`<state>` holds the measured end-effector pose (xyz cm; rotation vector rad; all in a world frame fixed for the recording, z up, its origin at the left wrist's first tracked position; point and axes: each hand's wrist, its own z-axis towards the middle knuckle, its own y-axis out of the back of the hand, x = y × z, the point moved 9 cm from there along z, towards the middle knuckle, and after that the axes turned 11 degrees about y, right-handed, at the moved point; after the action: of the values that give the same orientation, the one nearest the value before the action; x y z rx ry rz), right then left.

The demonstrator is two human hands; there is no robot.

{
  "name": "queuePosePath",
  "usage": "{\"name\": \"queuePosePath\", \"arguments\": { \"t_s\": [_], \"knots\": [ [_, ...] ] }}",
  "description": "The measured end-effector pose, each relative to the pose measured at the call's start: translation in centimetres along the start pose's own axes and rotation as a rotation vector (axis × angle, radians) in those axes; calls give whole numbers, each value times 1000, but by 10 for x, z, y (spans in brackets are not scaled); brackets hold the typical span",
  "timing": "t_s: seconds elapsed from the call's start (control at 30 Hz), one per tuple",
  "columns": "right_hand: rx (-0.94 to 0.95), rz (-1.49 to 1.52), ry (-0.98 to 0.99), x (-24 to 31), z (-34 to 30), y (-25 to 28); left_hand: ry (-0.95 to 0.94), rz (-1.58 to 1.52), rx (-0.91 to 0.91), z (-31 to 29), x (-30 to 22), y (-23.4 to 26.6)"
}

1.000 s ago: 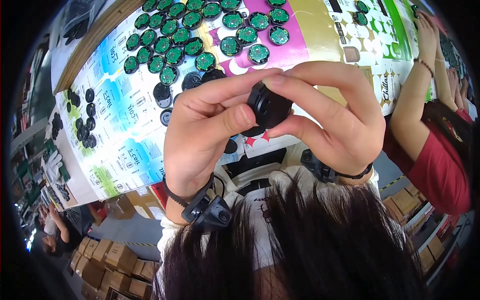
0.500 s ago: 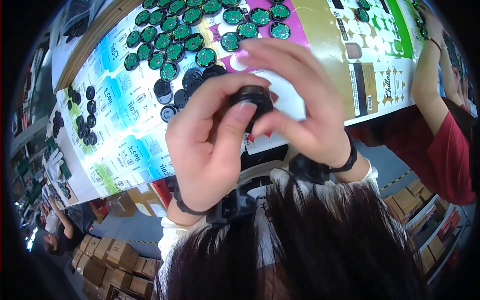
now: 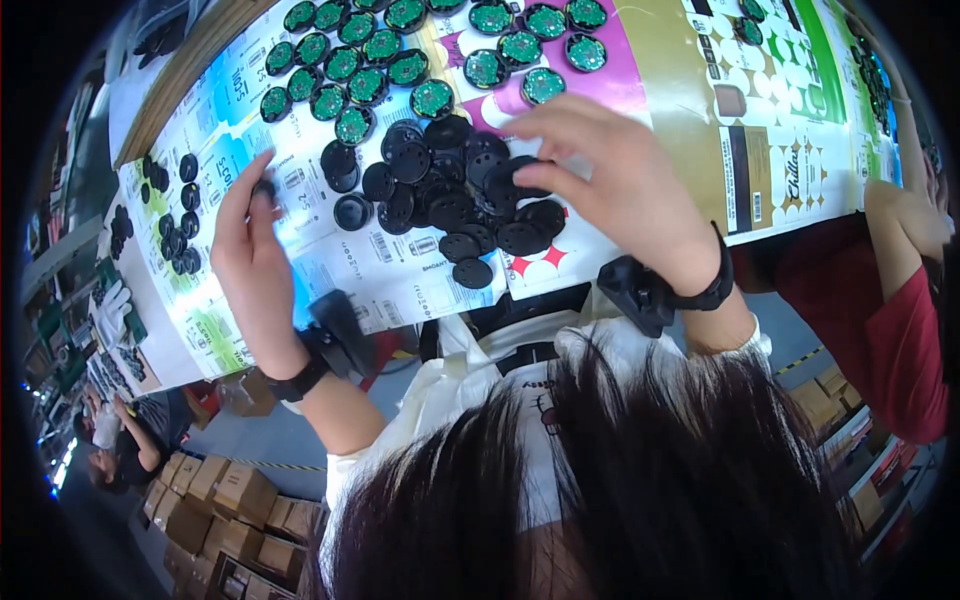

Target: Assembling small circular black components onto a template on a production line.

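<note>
My left hand (image 3: pixel 257 265) is at the left of the table, its thumb and fingers closed on a small black round piece (image 3: pixel 263 188), partly hidden by the fingertips. My right hand (image 3: pixel 630 195) is over the right side of a pile of black round covers (image 3: pixel 448 210), some with small holes. Its thumb and index finger are apart, and the thumb overlaps one cover; whether it touches it cannot be made out. Beyond the pile stand rows of round black housings with green circuit boards (image 3: pixel 367 85).
More small black round parts (image 3: pixel 188 225) lie at the table's left. A wooden edge strip (image 3: pixel 190 75) runs along the far left. A person in a red sleeve (image 3: pixel 880 310) works at the right. Printed sheets (image 3: pixel 400 290) cover the table; cardboard boxes (image 3: pixel 245 490) stand on the floor behind.
My hands were together around a black round part and have parted. The left moved left with a black piece; the right stays over the right of the pile, which is now uncovered.
</note>
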<state>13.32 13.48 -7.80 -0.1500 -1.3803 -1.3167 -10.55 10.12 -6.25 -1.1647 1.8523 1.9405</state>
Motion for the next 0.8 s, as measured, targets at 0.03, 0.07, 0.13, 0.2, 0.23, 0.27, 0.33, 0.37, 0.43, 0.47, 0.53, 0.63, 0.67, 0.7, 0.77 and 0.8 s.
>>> {"name": "queuePosePath", "arguments": {
  "t_s": [0.03,0.07,0.13,0.2,0.23,0.27,0.33,0.37,0.43,0.47,0.53,0.63,0.67,0.7,0.77,0.8],
  "knots": [
    [29,-12,15,7,0,-7,-6,250,-72,-4,19,17],
    [48,-41,14,9,-3,-8,-12,247,-72,-2,30,19],
    [65,-70,13,9,-6,-9,-102,433,-145,-1,36,22],
    [41,-185,56,13,-5,-7,-147,528,-184,-1,34,21],
    [36,-241,76,13,-3,-10,-181,555,-200,0,29,18],
    [43,-241,76,11,-2,-15,-215,580,-215,1,21,13],
    [53,-223,97,12,-2,-17,-301,523,-184,4,-13,-2],
    [57,-214,106,13,-2,-17,-350,438,-132,6,-36,-15],
    [15,-152,72,11,-5,-8,-517,313,-41,3,-85,-43],
    [-22,-86,41,9,-7,-3,-585,270,12,3,-105,-57],
    [-55,-9,15,8,-9,5,-642,234,61,6,-126,-78],
    [-73,59,-47,5,-10,24,-690,265,166,13,-138,-110],
    [-75,58,-49,5,-10,28,-682,290,205,16,-134,-116],
    [-93,49,-29,6,-8,33,-672,318,243,17,-130,-122],
    [-135,20,-2,6,-11,45,-673,337,292,14,-133,-132],
    [-136,21,-5,5,-12,48,-656,242,290,10,-138,-126]
  ]
}}
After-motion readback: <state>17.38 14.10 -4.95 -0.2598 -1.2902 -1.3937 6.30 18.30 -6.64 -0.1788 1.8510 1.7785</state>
